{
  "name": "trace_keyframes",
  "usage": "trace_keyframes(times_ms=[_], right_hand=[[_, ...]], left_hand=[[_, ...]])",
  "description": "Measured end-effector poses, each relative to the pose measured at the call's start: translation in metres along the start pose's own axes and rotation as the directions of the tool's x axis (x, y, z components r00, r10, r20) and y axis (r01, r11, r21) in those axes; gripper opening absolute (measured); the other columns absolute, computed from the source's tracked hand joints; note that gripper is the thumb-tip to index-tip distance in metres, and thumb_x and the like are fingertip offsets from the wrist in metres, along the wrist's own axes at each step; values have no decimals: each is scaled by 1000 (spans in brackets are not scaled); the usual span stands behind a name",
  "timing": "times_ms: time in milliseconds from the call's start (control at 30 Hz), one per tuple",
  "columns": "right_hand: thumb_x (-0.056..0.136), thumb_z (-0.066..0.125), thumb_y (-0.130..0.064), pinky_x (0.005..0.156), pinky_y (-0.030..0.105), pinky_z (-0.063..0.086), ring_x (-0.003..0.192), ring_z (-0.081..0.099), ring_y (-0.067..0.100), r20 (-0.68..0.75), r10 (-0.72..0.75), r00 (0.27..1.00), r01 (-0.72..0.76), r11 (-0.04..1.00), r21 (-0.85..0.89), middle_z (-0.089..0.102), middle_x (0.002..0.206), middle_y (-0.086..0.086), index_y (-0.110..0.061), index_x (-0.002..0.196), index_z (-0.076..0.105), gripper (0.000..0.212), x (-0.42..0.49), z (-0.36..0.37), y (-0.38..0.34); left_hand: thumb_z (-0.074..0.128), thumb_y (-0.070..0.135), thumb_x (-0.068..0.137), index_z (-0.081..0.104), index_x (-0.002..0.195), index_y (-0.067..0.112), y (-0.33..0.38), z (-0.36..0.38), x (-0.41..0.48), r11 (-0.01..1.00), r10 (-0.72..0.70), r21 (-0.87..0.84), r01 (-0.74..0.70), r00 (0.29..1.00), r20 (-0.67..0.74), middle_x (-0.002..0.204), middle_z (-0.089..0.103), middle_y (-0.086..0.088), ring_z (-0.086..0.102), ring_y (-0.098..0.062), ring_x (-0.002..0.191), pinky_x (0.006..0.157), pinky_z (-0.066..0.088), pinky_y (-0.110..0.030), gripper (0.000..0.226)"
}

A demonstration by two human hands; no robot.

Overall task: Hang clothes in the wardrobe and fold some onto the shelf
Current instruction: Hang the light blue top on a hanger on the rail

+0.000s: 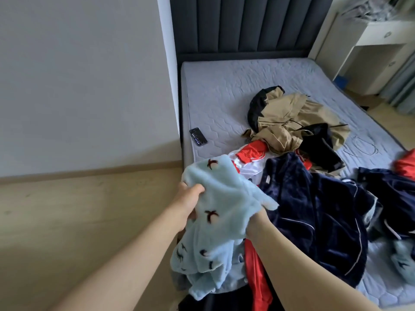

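1. Hands lift a fleece [224,198] over the bed's near corner: the left hand [189,198] bunches its upper edge in curled fingers, and the right hand [256,226] holds the opposite edge, fingers buried in the pile.
2. Forearms reach forward side by side with the hands apart and the cloth spread between them, probably to find its shape before folding or hanging.
3. Fleece's lower half trails over a red garment [254,270] at the mattress [224,90] edge.
4. Navy robe [314,209] lies just beside it; a tan coat [292,117] sits farther up, and a phone [198,136] lies near the left edge.
5. Wardrobe and shelf are out of view.
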State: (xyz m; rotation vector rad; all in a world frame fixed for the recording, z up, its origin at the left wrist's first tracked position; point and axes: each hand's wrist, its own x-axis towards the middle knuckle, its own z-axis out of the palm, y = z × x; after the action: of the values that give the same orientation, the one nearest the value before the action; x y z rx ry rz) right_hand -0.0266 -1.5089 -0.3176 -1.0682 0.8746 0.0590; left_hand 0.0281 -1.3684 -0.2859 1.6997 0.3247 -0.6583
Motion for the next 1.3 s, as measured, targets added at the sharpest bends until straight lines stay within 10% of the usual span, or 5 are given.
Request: trace_keyframes(times_ms=[133,333,733,1167,1300], right_hand=[[80,34,1,55,27,33,51,41,20,96,37,995,-36,999,-18,47,54,5,-16,70,56,29,-7,25,-3],[93,36,-13,106,48,38,113,55,36,230,142,963,-132,990,-58,62,112,23,-4,98,64,30,-23,66,0],[90,45,-34,91,39,47,91,60,32,352,276,894,-260,961,-92,64,97,21,4,105,61,44,-15,96,28],[73,70,-21,50,20,46,56,55,12,143,354,924,-148,678,-720,60,64,0,-15,78,60,13,10,53,1],[79,53,-1,63,31,53,66,58,23,156,315,936,-187,821,-539,61,79,13,-3,93,60,16,14,39,-5]], left_hand=[[59,52,82,16,145,34,-3,-10,5,987,86,124,-106,984,156,143,36,2,39,-17,126,103,36,-37,78],[67,64,67,42,132,28,-8,-31,27,980,-190,-29,197,967,168,123,57,-7,56,-27,110,85,49,-39,78],[44,-6,83,37,126,8,-21,-74,51,961,-255,-144,238,960,-115,97,49,-14,58,-29,91,71,45,-34,46],[26,18,99,47,61,10,44,-45,-2,838,-75,-541,70,997,12,31,47,1,48,-14,45,44,40,-21,43],[43,36,92,59,86,11,54,-46,-2,852,-81,-519,62,997,-14,80,62,-9,58,-22,79,80,48,-29,30]])
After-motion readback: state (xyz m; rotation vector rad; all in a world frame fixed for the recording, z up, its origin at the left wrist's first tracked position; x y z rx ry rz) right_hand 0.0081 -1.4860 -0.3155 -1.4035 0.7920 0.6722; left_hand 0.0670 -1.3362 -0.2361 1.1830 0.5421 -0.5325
